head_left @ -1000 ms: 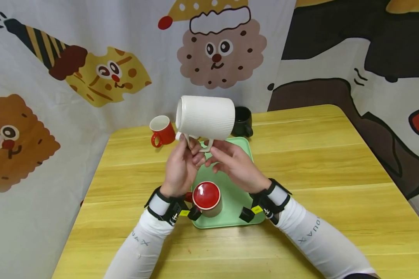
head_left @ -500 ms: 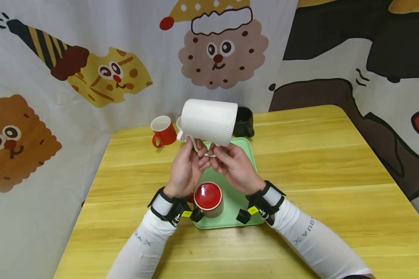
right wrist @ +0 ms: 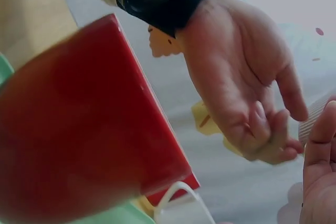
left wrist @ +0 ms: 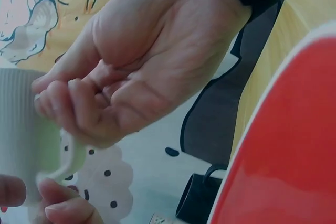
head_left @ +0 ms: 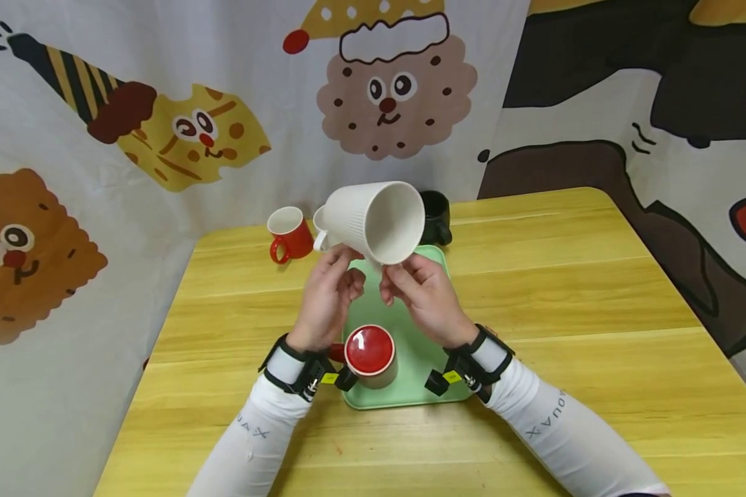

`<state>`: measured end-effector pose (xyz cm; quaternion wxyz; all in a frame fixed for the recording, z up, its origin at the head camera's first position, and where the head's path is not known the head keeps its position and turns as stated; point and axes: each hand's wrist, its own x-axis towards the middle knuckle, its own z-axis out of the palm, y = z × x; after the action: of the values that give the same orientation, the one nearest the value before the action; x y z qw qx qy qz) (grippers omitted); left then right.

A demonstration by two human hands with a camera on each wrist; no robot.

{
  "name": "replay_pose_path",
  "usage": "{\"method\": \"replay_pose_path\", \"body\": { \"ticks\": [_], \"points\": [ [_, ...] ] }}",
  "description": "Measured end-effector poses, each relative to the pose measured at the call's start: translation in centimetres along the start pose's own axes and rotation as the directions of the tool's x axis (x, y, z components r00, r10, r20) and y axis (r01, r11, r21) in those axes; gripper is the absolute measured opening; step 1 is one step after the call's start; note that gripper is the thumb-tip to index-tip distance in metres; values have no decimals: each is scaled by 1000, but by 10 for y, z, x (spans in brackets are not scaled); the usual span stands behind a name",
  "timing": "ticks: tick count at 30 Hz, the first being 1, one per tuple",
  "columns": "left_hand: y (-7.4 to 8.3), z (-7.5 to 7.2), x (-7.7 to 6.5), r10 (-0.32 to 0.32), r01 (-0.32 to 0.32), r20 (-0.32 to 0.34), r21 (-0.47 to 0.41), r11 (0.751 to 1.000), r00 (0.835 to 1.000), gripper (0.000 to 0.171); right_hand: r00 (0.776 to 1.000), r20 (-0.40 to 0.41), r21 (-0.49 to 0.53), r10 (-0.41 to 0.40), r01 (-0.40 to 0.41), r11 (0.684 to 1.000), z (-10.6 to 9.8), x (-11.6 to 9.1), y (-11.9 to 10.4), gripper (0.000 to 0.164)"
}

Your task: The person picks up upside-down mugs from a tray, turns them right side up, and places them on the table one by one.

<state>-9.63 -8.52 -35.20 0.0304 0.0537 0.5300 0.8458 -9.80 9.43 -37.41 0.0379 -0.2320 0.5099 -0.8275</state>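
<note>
A white ribbed mug (head_left: 348,210) is held up on its side, its mouth turned toward the right front. My left hand (head_left: 326,297) holds it from below near the base end, thumb and curled fingers at the handle. In the left wrist view the handle (left wrist: 77,158) runs between the fingers of both hands. My right hand (head_left: 425,297) pinches it near the rim, thumb just under the mouth. Below the hands, a mug with a glossy red round top (head_left: 369,348), pale rim and red handle stands on a green tray (head_left: 404,342).
At the back left of the wooden table (head_left: 566,290) stands a red mug (head_left: 295,238) with a white inside. Beside it a white cup (head_left: 320,239) is partly hidden by the held mug. A black mug (head_left: 435,217) stands behind the tray, before a patterned cloth (head_left: 224,41).
The white mug has been turned round: its mouth pointed left, and now it faces right and toward the camera. The right fingers closed in at the handle while the left hand shifted its hold.
</note>
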Motion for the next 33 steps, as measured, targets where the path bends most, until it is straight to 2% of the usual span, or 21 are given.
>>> {"method": "replay_pose_path", "body": {
  "ticks": [4,9,16,21,26,33],
  "points": [
    [7,-8,2,21,-20,-36,39,999,999,24,999,-17,-68,-36,35,997,-8,2,-3,21],
    [14,-19,2,52,-47,-74,79,996,996,23,997,-32,-161,-71,65,985,-20,3,-11,13],
    [18,-28,1,90,-76,-89,147,986,992,25,992,-56,-232,-117,101,967,-35,6,-22,16],
    [18,-36,-1,115,-94,-86,217,972,990,30,987,-73,-244,-144,122,962,-43,9,-32,16],
    [18,-45,-2,137,-105,-85,308,945,987,32,984,-74,-270,-163,137,953,-51,10,-39,18],
    [16,-55,-4,131,-86,-91,384,919,987,29,984,-78,-340,-159,124,932,-63,6,-41,19]
  ]
}}
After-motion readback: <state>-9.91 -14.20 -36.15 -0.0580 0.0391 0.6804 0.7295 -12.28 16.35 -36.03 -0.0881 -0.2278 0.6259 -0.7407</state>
